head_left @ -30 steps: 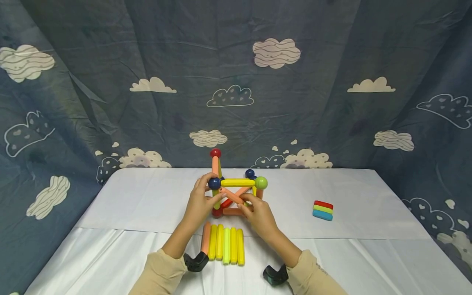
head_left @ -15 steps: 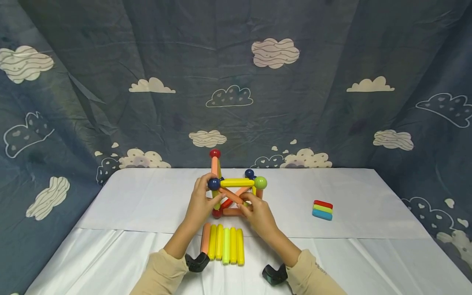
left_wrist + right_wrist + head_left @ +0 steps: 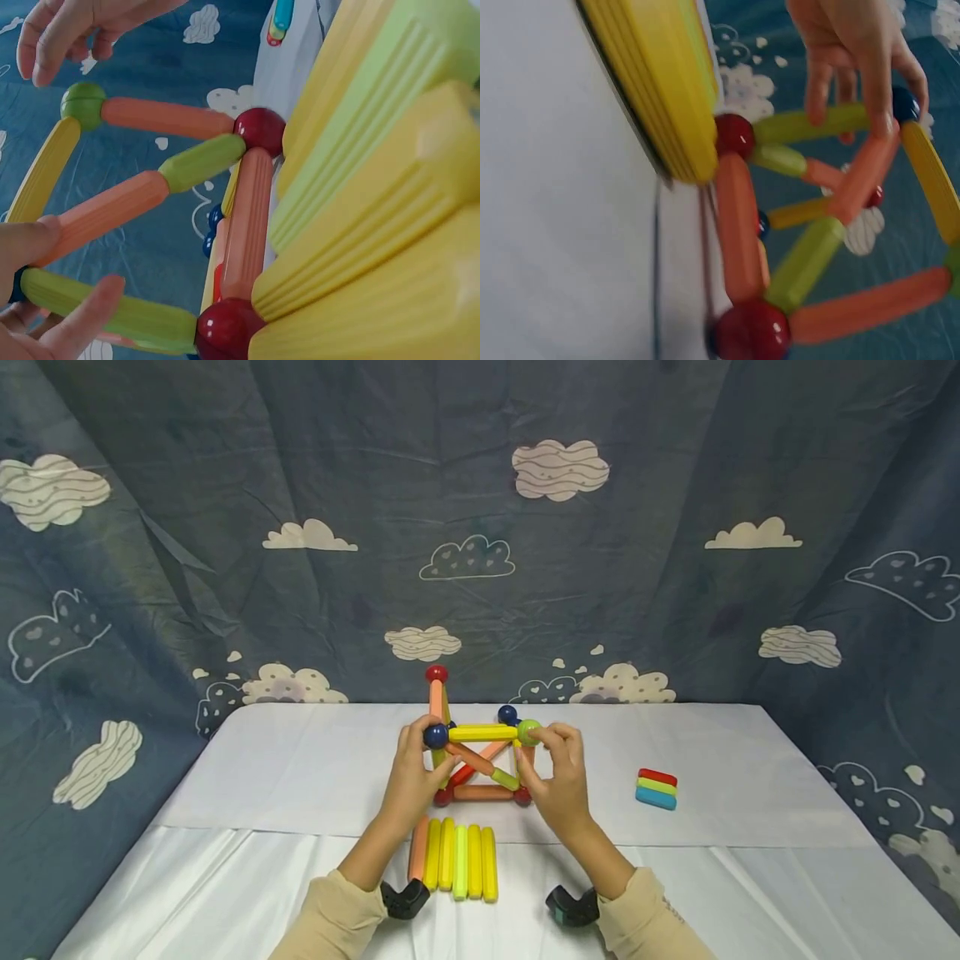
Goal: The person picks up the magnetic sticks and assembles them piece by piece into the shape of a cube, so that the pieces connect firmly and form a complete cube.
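right hand (image 3: 561, 775) nears one green ball (image 3: 81, 106)

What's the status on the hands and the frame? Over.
Left hand grips frame at front blue ball. Right hand at green ball, contact unclear. Diagonal meets a red ball. Loose sticks lie in front.

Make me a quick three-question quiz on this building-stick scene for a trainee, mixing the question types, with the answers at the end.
1. Multiple choice: in the head view, what colour is the stick running from the dark blue ball at the left hand to the green ball?
A) Red
B) Yellow
C) Blue

2. True or false: the short sticks lying off to the right are all one colour.

3. Count: how many sticks lie in the row between the person's forearms?

Key:
1. B, a yellow stick.
2. False: red, green and blue.
3. Six.
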Tool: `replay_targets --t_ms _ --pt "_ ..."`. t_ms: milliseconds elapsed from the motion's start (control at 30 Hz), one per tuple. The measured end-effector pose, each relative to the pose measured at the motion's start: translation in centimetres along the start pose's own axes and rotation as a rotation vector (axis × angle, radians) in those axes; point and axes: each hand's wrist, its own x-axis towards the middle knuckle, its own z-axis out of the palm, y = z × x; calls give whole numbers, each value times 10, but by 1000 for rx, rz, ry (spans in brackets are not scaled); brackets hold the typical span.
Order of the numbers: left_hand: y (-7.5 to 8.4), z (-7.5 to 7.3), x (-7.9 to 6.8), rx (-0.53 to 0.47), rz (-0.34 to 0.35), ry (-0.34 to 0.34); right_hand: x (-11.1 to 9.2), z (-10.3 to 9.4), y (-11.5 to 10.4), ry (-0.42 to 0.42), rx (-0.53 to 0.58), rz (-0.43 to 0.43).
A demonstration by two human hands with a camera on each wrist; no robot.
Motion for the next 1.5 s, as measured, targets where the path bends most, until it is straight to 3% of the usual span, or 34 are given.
replay_targets --t_ms 67,233,367,700,933,1067,1400,1500 --pt "0 1 0 1 1 10 3 -6 5 -49 -15 73" --pt "1 3 0 -4 -43 6 0 -11 15 -295 71 330" --pt "0 2 3 -17 -79 -7 -4 -10 17 -342 156 405" --pt "-13 -3 20 -144 -146 -24 -6 -2 9 -340 179 371" --pt "-20 -1 34 -252 -190 -52 -8 3 -1 -381 92 336" --pt "-23 1 42 -293 -219 -83 -9 7 -6 -376 97 290" --pt "-29 9 59 -322 -273 -176 -9 12 -17 -389 170 240" --pt "-27 9 59 -250 -246 -149 -9 11 -17 -399 169 244"
